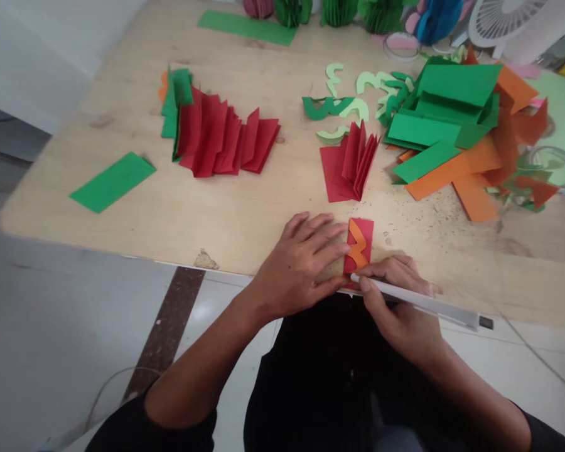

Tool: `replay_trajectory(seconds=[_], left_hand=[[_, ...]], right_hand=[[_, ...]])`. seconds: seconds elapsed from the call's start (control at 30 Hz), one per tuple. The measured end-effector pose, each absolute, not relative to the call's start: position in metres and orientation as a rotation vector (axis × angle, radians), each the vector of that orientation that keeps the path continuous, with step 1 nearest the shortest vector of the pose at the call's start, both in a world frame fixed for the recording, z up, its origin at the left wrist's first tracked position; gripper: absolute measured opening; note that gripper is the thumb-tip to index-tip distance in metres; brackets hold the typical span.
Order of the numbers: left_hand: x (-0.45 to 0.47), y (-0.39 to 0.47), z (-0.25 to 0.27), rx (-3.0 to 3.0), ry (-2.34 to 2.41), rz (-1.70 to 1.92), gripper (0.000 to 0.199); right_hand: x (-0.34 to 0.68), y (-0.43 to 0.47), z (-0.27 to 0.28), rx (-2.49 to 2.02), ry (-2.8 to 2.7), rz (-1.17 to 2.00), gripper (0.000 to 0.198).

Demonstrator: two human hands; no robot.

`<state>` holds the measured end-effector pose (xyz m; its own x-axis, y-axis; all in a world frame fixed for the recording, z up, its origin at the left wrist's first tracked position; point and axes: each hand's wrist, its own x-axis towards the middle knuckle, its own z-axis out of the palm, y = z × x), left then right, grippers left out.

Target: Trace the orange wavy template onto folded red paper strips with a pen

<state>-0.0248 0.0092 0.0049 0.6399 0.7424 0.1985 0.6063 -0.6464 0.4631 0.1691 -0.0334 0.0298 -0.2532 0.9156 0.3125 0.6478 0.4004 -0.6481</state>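
Pale wood counter (245, 220), work at near edge.
Right hand (407, 323): fingers pinching white pen (447, 307), tip by orange wavy strip (358, 242) on red card (368, 233). Left hand (296, 267): fingers spread, tips at card's left edge. Beyond: folded red stack (351, 164), then green-orange paper pile (445, 119) to the right, white fan (508, 16) at back right.

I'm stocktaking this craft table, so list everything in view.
Table: one, pale wood, centre
Card: one, red, near edge
Cutout: one, orange, on card
Pen: one, white, near edge
Folded papers: several, red, green, mid-table
Strips: two, green, left, far edge
Heap: one, green and orange, right
Curved scraps: several, green, beside heap
Paper balls: several, green, blue, pink, far edge
Fan: one, white, far right
Rings: at least two, clear, right
Floor: one, whitish, below
Sleeves: two, black, bottom
Left hand: one, bare, beside cutout
Right hand: one, bare, holding pen
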Motion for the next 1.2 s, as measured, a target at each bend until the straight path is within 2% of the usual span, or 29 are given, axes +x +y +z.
replay_trajectory(seconds=[1.2], left_hand=[[-0.0247, 0.0090, 0.0080, 2.487, 1.062, 0.559, 0.036]], right_hand=[[0.1751, -0.0335, 0.0302, -1.420, -1.960, 0.408, 0.008]])
